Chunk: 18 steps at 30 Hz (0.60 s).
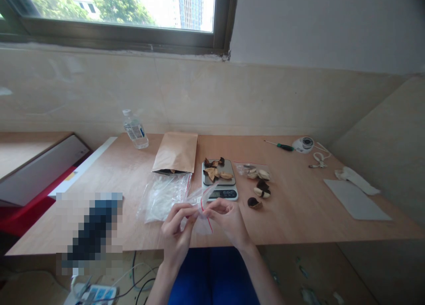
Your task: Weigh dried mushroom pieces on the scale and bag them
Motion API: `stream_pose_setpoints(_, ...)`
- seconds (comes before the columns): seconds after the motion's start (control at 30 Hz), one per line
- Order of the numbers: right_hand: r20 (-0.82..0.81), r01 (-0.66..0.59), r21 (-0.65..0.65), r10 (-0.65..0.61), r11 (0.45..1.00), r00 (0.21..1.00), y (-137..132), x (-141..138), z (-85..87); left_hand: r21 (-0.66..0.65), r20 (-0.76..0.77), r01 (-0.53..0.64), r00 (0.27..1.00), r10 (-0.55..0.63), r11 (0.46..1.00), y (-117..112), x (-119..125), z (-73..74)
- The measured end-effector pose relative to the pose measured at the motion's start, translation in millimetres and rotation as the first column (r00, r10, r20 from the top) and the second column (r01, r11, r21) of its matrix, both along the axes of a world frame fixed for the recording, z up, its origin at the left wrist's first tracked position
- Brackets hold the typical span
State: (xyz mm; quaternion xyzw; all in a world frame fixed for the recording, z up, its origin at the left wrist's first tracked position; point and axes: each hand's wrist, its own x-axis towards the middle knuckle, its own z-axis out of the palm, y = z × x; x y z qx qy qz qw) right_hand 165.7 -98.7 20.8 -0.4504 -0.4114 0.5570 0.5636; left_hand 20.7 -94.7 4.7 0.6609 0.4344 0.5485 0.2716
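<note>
A clear zip bag with a red seal line is pinched between my left hand and my right hand, above the table's front part. The fingers of both hands are closed on its top edge. Just beyond them stands a kitchen scale, partly covered by the bag. Dried brown and tan pieces lie on its metal plate. Left of the scale is a stack of clear plastic bags. To the right, a zip bag holds pale pieces, and several dark and pale pieces lie loose beside it.
Behind the clear bags lies a brown paper pouch, its mouth towards me. A plastic bottle stands at the back left. On the right are a screwdriver, a white dome camera with a cable, and a white sheet. A pixelated area covers the left front.
</note>
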Motion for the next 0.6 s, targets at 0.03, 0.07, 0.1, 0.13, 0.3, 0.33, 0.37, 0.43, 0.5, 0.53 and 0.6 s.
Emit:
stream_pose_setpoints(0.03,-0.020,-0.006,0.001,0.006,1.000,1.000,-0.1,0.1,0.1,-0.007,0.032,-0.001,0.999,0.001,1.000,-1.3,0.8,0.3)
stream_pose_setpoints(0.07,-0.038,-0.010,0.009,0.010,1.000,0.999,-0.3,-0.1,0.1,-0.010,0.061,-0.004,0.998,0.004,1.000,-2.8,1.8,0.5)
stream_pose_setpoints(0.1,-0.052,-0.012,0.021,0.013,1.000,0.999,-0.4,-0.6,-0.1,-0.011,0.089,-0.009,0.996,0.010,1.000,-4.4,3.0,0.7)
stream_pose_setpoints(0.13,-0.062,-0.013,0.033,0.015,0.999,0.998,-0.6,-1.4,-0.4,-0.013,0.114,-0.016,0.993,0.018,1.000,-5.9,4.3,0.8)
stream_pose_setpoints(0.3,-0.135,-0.032,0.027,0.035,0.999,0.990,-1.2,-5.0,-4.0,-0.039,0.213,-0.094,0.972,0.100,0.995,-10.7,5.8,2.8)
stream_pose_setpoints(0.33,-0.157,-0.033,0.014,0.035,0.999,0.987,-1.5,-4.5,-4.7,-0.035,0.245,-0.128,0.961,0.132,0.991,-10.4,4.0,4.1)
stream_pose_setpoints(0.37,-0.172,-0.031,0.003,0.031,1.000,0.985,-2.0,-3.6,-5.1,-0.025,0.276,-0.158,0.948,0.159,0.987,-9.7,1.4,5.9)
stream_pose_setpoints(0.43,-0.171,-0.026,-0.009,0.024,1.000,0.985,-3.5,-0.7,-5.4,-0.011,0.308,-0.174,0.936,0.169,0.985,-7.3,-5.4,11.0)
stream_pose_setpoints(0.5,-0.129,-0.020,-0.003,0.020,1.000,0.991,-5.1,2.8,-5.1,-0.014,0.305,-0.165,0.939,0.161,0.986,-4.5,-12.5,16.7)
stream_pose_setpoints(0.53,-0.104,-0.010,0.003,0.010,1.000,0.995,-5.7,4.5,-5.0,-0.024,0.305,-0.179,0.935,0.178,0.983,-3.0,-15.2,19.2)
stream_pose_setpoints(0.6,-0.075,0.038,-0.001,-0.038,0.999,0.996,-6.2,7.9,-5.3,-0.053,0.314,-0.254,0.914,0.257,0.966,-0.1,-17.7,22.0)
